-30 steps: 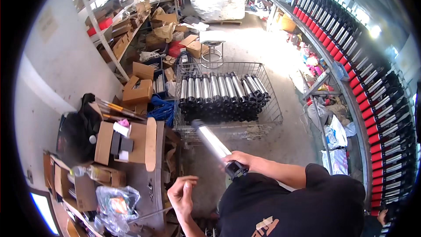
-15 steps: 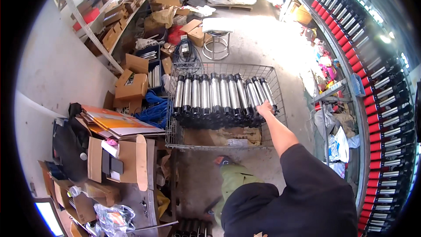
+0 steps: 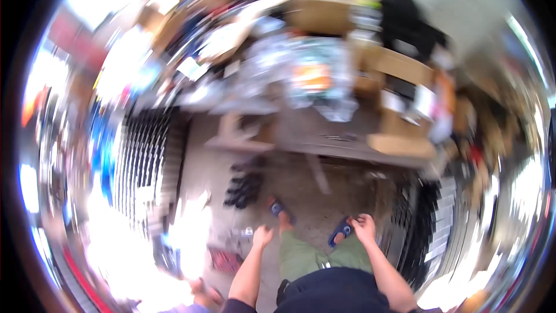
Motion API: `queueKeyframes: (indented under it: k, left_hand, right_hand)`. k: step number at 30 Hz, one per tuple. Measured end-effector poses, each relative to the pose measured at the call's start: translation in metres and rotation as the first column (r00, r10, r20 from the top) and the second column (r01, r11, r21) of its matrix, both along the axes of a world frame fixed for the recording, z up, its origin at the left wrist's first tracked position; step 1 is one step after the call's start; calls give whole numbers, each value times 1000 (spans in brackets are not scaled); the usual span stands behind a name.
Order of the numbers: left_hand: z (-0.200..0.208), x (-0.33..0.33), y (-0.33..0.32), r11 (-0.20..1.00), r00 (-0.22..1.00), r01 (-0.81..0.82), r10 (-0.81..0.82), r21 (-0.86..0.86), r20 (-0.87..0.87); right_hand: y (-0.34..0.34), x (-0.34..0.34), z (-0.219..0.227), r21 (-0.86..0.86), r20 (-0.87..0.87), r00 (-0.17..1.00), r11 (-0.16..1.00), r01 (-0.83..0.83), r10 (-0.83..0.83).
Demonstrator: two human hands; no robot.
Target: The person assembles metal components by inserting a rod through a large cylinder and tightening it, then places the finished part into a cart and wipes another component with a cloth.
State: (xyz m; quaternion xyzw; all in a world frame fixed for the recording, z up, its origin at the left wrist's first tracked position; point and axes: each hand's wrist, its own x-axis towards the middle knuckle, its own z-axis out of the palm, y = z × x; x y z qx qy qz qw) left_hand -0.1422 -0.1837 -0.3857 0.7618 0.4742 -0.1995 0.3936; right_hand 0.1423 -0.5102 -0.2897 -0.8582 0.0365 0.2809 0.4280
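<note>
Fingers of the right hand (image 3: 363, 227) are bent and slightly apart, gripping nothing that shows, while the left hand (image 3: 262, 236) is curled inward, and blur leaves me unable to tell whether it is fully clenched or loose. Both are raised in front of the body, well apart from each other, the right one overlapping a blue sandal (image 3: 340, 232) in view. Green trousers (image 3: 298, 255) show between the forearms. Beyond the left hand, dark cylindrical parts (image 3: 243, 185) sit in a cluster on the floor (image 3: 315, 211), near the foot of the workbench (image 3: 313, 133). On the bench are a clear plastic bag (image 3: 339, 110) with something orange inside and, to its right, an open cardboard box (image 3: 402, 145). Silver tubes (image 3: 443, 220) with dark ends lie at the right, badly smeared, and another person's foot (image 3: 205, 295) shows at lower left
</note>
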Motion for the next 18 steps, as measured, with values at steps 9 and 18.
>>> queueKeyframes:
  k: [9, 18]
  left_hand:
    - [-177, -31, 160, 742, 683, -634, 669, 218, -293]
    - [-193, -28, 171, 655, 582, -754, 702, 51, -411]
  right_hand:
    - [223, 46, 7, -201, -30, 909, 889, -412, 415]
    - [259, 79, -11, -230, -259, 961, 960, -161, 100]
